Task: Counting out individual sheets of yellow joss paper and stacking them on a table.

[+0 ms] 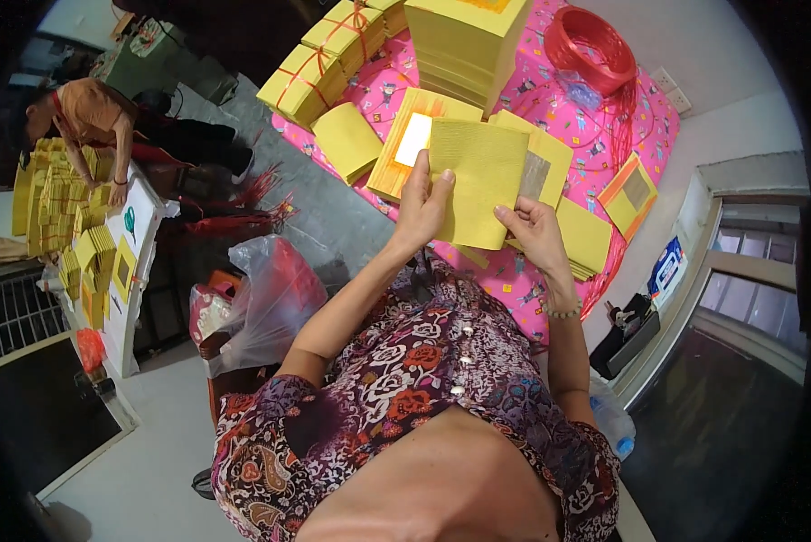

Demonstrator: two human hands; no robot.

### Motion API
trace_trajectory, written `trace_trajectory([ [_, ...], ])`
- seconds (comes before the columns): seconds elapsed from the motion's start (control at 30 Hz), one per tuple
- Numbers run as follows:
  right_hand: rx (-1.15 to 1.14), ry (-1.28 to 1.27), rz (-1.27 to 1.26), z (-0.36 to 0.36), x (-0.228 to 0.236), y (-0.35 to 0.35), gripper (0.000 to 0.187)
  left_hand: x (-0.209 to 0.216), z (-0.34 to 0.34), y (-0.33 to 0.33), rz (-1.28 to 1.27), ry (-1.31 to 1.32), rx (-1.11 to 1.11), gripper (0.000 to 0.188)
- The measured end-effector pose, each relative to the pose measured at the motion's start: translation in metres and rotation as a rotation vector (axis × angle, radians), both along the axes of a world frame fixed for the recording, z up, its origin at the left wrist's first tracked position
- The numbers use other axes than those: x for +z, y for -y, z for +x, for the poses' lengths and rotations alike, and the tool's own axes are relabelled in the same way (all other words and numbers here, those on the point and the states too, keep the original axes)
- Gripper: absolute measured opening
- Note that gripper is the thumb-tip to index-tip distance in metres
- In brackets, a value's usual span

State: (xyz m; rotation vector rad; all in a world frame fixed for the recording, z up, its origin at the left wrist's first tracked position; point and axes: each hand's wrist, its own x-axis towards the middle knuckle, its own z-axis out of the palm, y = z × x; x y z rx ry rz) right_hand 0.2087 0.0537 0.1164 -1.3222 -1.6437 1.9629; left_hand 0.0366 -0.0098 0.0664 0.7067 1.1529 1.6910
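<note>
A yellow paper sheet [479, 185], looking folded or layered, is held up in front of me over the pink table. My left hand [421, 200] grips its left edge, thumb on the near face. My right hand [534, 233] pinches the lower right edge, thumb in front and fingers partly behind. Behind the sheet lies a stack of yellow paper with an orange-and-white panel [412, 135]. To the right, partly covered by the sheet, is yellow paper with a silver patch [534, 173].
The pink patterned tablecloth [523, 99] bears a tall yellow paper stack [464, 54], tied bundles [310, 81] and a coil of red string [590, 50]. At left, another person [93, 117] leans over a white table [139, 262] with paper stacks and scissors. A plastic bag [274, 298] stands beside me.
</note>
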Motion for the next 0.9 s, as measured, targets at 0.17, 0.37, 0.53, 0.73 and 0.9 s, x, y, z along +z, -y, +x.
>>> trace_trajectory([
  [0.17, 0.007, -0.003, 0.024, -0.004, -0.007, 0.002, 0.023, -0.010, -0.004, 0.006, 0.018, 0.054, 0.067, 0.029],
  [0.37, 0.077, 0.043, 0.030, -0.013, -0.014, 0.008, 0.018, -0.020, -0.011, 0.012, 0.001, 0.041, 0.151, 0.028],
  [0.53, 0.072, 0.085, -0.014, -0.020, -0.021, 0.012, 0.020, -0.027, -0.024, 0.020, -0.027, 0.093, 0.180, 0.035],
  [0.73, 0.109, 0.092, -0.033, -0.036, -0.040, 0.015, 0.022, -0.042, -0.048, 0.041, -0.142, 0.074, 0.201, 0.035],
  [0.9, 0.096, 0.040, -0.058, -0.045, -0.048, 0.026, 0.024, -0.073, -0.093, 0.066, -0.368, 0.229, 0.040, 0.034],
])
